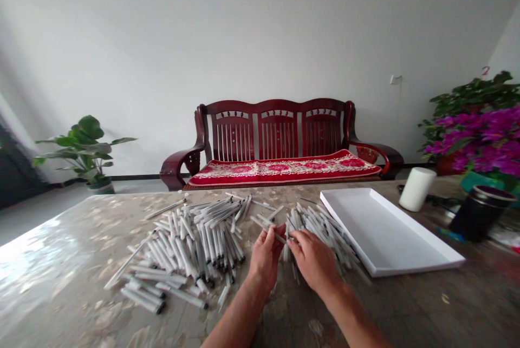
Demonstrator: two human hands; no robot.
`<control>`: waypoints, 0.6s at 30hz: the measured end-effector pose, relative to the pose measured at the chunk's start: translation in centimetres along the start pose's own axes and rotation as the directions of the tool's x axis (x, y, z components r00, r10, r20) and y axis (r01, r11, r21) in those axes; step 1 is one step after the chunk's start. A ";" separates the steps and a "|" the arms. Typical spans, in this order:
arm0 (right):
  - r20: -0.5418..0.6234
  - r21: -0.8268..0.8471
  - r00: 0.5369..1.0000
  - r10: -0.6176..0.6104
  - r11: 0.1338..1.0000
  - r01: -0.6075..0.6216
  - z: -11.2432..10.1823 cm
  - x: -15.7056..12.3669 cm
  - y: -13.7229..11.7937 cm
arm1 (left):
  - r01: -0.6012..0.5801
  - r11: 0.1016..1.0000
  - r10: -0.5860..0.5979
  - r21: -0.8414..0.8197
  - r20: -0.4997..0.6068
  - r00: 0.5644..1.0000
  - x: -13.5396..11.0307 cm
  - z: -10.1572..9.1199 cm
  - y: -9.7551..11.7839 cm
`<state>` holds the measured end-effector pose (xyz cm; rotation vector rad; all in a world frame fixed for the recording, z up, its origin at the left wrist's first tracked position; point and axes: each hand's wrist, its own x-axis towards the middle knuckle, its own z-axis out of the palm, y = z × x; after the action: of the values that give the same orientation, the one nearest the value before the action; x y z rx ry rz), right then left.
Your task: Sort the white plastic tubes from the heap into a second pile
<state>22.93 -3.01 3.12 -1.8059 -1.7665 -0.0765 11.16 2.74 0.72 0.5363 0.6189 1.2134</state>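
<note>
My left hand point(266, 255) is closed around a slim whitish pen point(279, 237), which slants down toward my other hand. The fingertips of my right hand point(313, 255) are pinched at the pen's near end; what exactly they grip there is too small to make out. To the left lies a large heap of translucent white pens point(181, 248), many with black ends. Another pile of pale, slender pen parts point(317, 223) lies beside and beyond my right hand, partly hidden by it.
A shallow white tray point(390, 229) rests on the patterned tabletop point(73, 261) at the right. Past it stand a white cylinder point(417, 190), a dark cup point(481, 212) and purple flowers point(483, 134). Behind the table is a red wooden bench point(276, 131); a potted plant point(87, 148) stands left.
</note>
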 end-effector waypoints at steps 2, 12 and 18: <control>-0.050 0.131 0.999 0.005 0.991 0.001 0.4 -0.1 0.0 | -0.047 0.995 0.045 0.090 0.022 0.999 0.1 -0.2 0.0; -0.110 0.750 0.963 0.244 0.657 -0.081 0.4 0.8 1.0 | -0.588 0.102 0.386 0.802 0.513 0.767 -0.7 -1.7 1.9; 0.042 0.906 0.862 0.505 0.344 -0.245 0.4 1.5 1.2 | -0.450 0.444 0.556 0.775 0.155 0.817 0.0 -1.9 1.7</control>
<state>24.08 -1.39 2.97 -1.2163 -0.8046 0.6959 8.70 3.33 0.47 1.5122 1.1789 1.5133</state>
